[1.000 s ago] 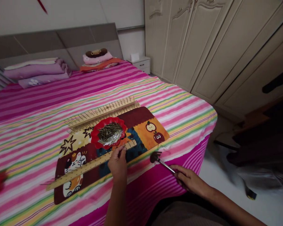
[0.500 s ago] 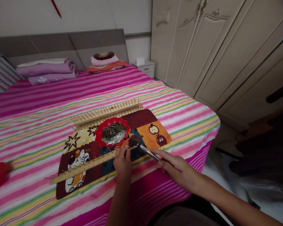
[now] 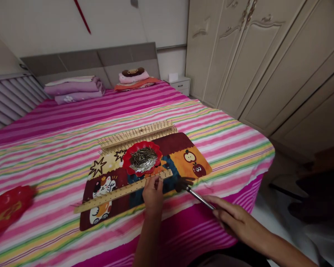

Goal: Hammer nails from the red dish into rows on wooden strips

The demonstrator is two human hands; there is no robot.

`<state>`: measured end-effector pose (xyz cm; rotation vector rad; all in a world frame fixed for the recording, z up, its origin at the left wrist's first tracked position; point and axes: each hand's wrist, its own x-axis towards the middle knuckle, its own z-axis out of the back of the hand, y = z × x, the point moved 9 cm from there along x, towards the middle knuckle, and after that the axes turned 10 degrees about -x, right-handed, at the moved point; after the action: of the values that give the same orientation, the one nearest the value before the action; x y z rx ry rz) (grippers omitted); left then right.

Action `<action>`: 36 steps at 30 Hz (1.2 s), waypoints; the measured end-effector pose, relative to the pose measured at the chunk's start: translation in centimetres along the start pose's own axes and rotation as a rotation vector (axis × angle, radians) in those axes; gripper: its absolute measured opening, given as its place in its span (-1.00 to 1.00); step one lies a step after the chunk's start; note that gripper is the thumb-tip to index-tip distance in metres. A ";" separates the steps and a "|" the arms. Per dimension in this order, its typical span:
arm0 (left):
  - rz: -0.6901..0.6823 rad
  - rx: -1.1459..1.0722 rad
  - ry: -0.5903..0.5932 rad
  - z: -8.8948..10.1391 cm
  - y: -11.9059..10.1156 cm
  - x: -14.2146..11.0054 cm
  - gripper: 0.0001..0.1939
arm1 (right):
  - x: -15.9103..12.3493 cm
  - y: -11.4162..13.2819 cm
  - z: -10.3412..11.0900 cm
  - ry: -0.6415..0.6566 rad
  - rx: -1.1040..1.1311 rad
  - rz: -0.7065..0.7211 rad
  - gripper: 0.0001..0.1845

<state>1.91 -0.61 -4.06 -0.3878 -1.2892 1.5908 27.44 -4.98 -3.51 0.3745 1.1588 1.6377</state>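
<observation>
Left hand (image 3: pixel 153 193): pinching at strip (image 3: pixel 114 194), likely a hidden nail
Right hand (image 3: pixel 235 219): gripping hammer (image 3: pixel 199 197), left hand's 3 o'clock
Nailing, I guess: calls for steady aim

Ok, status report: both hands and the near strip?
Left hand at near wooden strip, grip unclear. Right hand holding brush apart from strip. Red bowl close beyond strip.

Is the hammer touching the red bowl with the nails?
Apart. The head view shows patterned mat and the wooden strip's end between the hammer and the red bowl.
</observation>
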 end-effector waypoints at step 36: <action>0.146 0.303 -0.021 8.2 2.6 13.9 -0.62 | 0.2 -12.1 -3.8 -0.027 0.215 -0.200 -0.38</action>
<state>-11.62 6.81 1.29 -0.2808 -1.0317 1.8851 31.46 -6.88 -15.35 0.4024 1.3126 1.3362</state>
